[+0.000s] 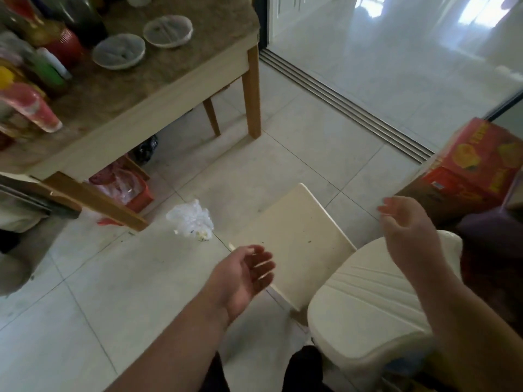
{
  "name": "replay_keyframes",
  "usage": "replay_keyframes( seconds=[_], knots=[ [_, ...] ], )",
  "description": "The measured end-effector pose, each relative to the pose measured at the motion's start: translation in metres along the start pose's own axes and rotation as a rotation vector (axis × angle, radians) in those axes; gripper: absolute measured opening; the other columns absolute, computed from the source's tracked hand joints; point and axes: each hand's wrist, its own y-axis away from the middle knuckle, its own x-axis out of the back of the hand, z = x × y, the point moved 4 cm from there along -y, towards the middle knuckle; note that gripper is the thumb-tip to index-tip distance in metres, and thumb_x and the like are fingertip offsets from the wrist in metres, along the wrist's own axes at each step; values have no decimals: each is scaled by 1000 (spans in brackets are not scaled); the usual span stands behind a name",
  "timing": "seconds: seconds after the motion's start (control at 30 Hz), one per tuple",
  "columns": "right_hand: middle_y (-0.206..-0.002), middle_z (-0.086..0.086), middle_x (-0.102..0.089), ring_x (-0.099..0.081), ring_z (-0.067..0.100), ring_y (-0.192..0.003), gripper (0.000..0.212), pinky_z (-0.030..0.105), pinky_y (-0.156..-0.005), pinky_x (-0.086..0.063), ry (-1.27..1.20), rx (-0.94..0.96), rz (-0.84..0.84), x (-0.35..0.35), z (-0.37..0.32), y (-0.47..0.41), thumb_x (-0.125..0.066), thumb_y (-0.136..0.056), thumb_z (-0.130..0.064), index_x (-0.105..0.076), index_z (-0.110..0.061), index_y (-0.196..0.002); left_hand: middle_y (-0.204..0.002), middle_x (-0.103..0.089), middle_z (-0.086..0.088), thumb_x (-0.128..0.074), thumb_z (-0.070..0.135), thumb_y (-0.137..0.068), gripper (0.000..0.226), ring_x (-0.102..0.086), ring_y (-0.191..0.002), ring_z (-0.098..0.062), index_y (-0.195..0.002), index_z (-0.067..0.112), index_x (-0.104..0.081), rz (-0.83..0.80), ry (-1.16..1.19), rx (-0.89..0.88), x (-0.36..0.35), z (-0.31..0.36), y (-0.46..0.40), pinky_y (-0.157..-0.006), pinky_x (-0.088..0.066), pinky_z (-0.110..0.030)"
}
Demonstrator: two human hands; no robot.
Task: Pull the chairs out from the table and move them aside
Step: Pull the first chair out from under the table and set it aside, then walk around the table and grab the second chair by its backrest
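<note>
A cream chair (300,236) stands on the tiled floor below me, away from the table (158,106), its flat seat toward the table and its padded backrest (365,304) nearest me. My left hand (243,275) hovers open just left of the seat's near corner, fingers spread, holding nothing. My right hand (402,222) is raised open above the backrest's right end, also holding nothing. Neither hand touches the chair. The table has a brown stone top and wooden legs, at the upper left.
Bottles, packets and two covered bowls (119,50) crowd the tabletop. A red basket (127,188) and a dark bag sit under the table. A crumpled plastic bag (192,219) lies on the floor. A red carton (478,168) stands at right. A sliding-door track (348,108) crosses behind.
</note>
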Motion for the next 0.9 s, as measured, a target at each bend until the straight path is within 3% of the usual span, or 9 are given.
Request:
replay_keyframes(
  seconds=[0.03, 0.1, 0.17, 0.33, 0.53, 0.63, 0.73, 0.8, 0.9],
  knots=[
    [-113, 9, -71, -66, 21, -94, 31, 24, -76, -53, -77, 4, -28, -21, -23, 11, -54, -91, -2, -62, -14, -119, -75, -72, -10, -42, 9, -100, 24, -66, -70, -24, -90, 8, -63, 25, -2, -54, 22, 25, 2, -67, -51, -36],
    [-108, 9, -73, -69, 26, -94, 29, 45, -82, -59, -158, 8, -60, -66, -68, 32, -53, -92, -1, -64, -14, -115, -71, -71, -8, -41, 6, -99, 24, -66, -67, -23, -88, 10, -62, 73, 5, -135, 70, 72, 6, -63, -52, -34],
    [-103, 7, -74, -71, 29, -94, 28, 54, -85, -59, -179, 9, -84, -107, -107, 55, -52, -92, -1, -66, -14, -113, -68, -71, -6, -40, 4, -99, 25, -65, -66, -21, -88, 11, -61, 125, -28, -205, 113, 115, 15, -61, -51, -33],
    [-93, 10, -74, -72, 28, -94, 33, 48, -86, -60, -359, 0, -99, -195, -194, 110, -45, -91, 9, -66, -10, -110, -78, -70, -7, -38, 2, -99, 26, -67, -68, -21, -90, 11, -61, 157, -175, -389, 192, 224, 52, -64, -53, -34],
    [-90, 11, -75, -72, 24, -84, 37, 42, -78, -59, -419, 81, -166, -264, -265, 119, -41, -91, 10, -66, -15, -104, -91, -69, -15, -42, -1, -100, 22, -68, -73, -23, -97, 10, -60, 335, -406, -693, 248, 332, 88, -65, -56, -32],
    [-90, 10, -74, -71, 21, -82, 40, 41, -77, -57, -448, 92, -194, -290, -286, 110, -40, -90, 10, -66, -19, -100, -93, -73, -12, -46, -2, -96, 22, -70, -78, -22, -105, 11, -62, 415, -500, -788, 256, 372, 95, -61, -56, -26],
    [-89, 8, -75, -72, 20, -82, 42, 41, -78, -59, -464, 85, -213, -311, -304, 93, -40, -90, 10, -66, -22, -99, -87, -76, -2, -49, 1, -94, 25, -73, -78, -18, -103, 20, -64, 472, -574, -842, 250, 417, 93, -62, -60, -28],
    [-89, 10, -74, -72, 21, -81, 42, 45, -79, -59, -478, 79, -210, -323, -317, 76, -39, -91, 11, -66, -21, -99, -84, -77, 5, -48, 0, -92, 27, -73, -74, -15, -99, 21, -63, 451, -585, -898, 238, 448, 89, -61, -60, -25],
    [-90, 12, -74, -72, 23, -82, 40, 48, -81, -59, -496, 79, -207, -344, -339, 44, -39, -91, 12, -66, -15, -102, -87, -74, 9, -48, 1, -89, 29, -73, -78, -14, -96, 26, -61, 376, -713, -1016, 210, 492, 79, -69, -60, -31]
  ],
)
